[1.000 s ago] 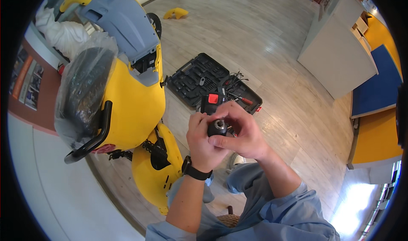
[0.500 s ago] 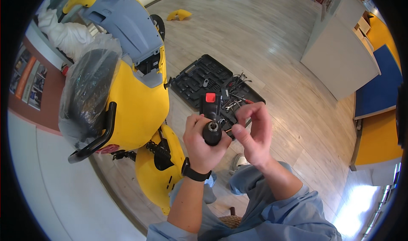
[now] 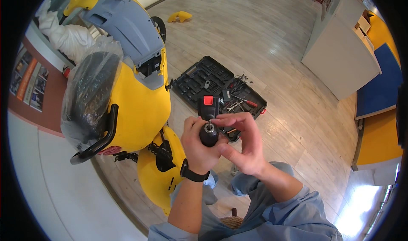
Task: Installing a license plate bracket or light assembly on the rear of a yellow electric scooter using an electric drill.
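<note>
My left hand (image 3: 194, 145) is wrapped around a black cordless drill (image 3: 208, 137), its chuck turned up toward me. A short metal bit (image 3: 209, 123) shows in the chuck's mouth. The drill's base, with a red square part (image 3: 208, 100), points away from me. My right hand (image 3: 244, 145) is at the drill's right side, thumb and fingers apart around the chuck. Its fingertips are right at the bit; whether they touch it I cannot tell. Beyond the hands, an open black tool case (image 3: 199, 77) lies on the floor with loose tools, among them a red-handled screwdriver (image 3: 250, 103).
A yellow scooter (image 3: 144, 109) with a grey panel and plastic-wrapped seat (image 3: 91, 94) stands at left. A yellow body panel (image 3: 157, 181) lies near its rear. Another yellow piece (image 3: 179, 16) is on the floor farther off. A white counter (image 3: 335, 49) stands at right.
My right hand has moved left and slightly down, bringing its fingers up to the drill's chuck. My left hand keeps its hold on the drill, which has shifted slightly left.
</note>
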The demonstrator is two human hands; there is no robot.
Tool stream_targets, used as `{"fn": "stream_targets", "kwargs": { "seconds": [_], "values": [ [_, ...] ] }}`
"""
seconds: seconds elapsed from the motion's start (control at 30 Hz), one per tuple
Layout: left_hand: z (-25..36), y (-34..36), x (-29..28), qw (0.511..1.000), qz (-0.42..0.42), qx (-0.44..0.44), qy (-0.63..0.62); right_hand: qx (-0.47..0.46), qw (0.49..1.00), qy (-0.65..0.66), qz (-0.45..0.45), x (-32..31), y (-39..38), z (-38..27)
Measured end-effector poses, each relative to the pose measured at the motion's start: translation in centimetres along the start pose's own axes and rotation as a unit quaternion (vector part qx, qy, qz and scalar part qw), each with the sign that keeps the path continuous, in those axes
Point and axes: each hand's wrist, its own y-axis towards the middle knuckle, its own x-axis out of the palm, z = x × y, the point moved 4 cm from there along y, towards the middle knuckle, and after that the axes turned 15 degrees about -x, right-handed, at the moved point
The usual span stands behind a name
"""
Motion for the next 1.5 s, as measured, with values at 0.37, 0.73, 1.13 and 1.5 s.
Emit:
{"fn": "stream_targets", "kwargs": {
  "seconds": [0.37, 0.73, 1.13, 1.5],
  "values": [
    [0.4, -0.2, 0.2, 1.0, 0.003, 0.031, 0.003, 0.038, 0.999, 0.016, 0.009, 0.0, -0.4, 1.1],
    [0.9, 0.2, 0.1, 1.0, -0.011, 0.012, 0.008, 0.034, 0.997, -0.065, -0.026, -1.1, 0.6, 1.6],
    [-2.7, 0.3, -2.8, 0.836, -0.089, -0.294, -0.455, -0.121, 0.832, -0.405, -0.358, 1.9, -1.2, 2.5],
    [-9.1, 0.9, -2.7, 0.724, -0.052, -0.343, -0.596, -0.018, 0.965, -0.215, -0.151, 2.7, -2.1, 1.6]
  ]
}}
